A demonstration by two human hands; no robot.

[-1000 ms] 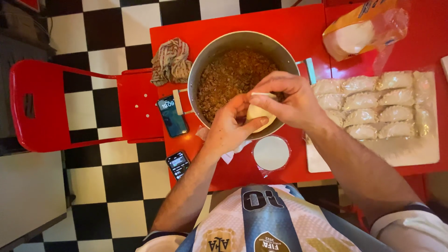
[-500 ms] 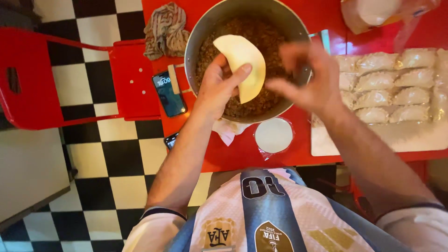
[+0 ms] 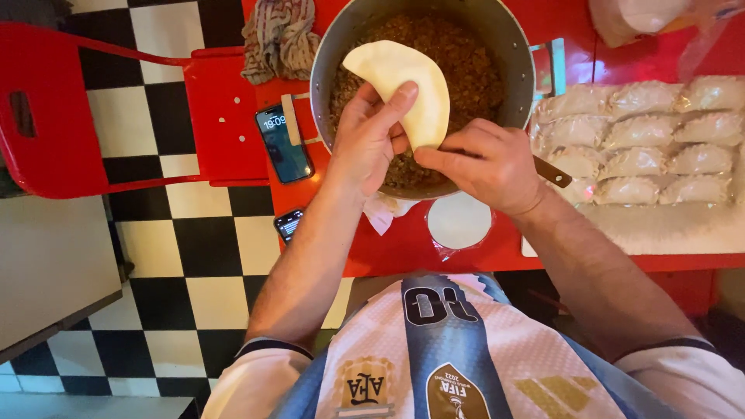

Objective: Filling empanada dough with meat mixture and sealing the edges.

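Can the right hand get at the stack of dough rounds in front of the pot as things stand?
Probably yes. The right hand sits just above the stack of dough rounds with nothing between them, though its fingers look busy at the dough disc.

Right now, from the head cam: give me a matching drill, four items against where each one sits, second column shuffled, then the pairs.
Things:
1. dough disc
2. striped cloth
3. filled pastries
4. phone with lit screen

Places:
A. in rows on the white board at the table's right side
B. lying flat on the red table, left of the pot
C. bunched at the table's far left corner
D. held over the pot of filling between the left hand and right hand

Pairs: 1-D, 2-C, 3-A, 4-B
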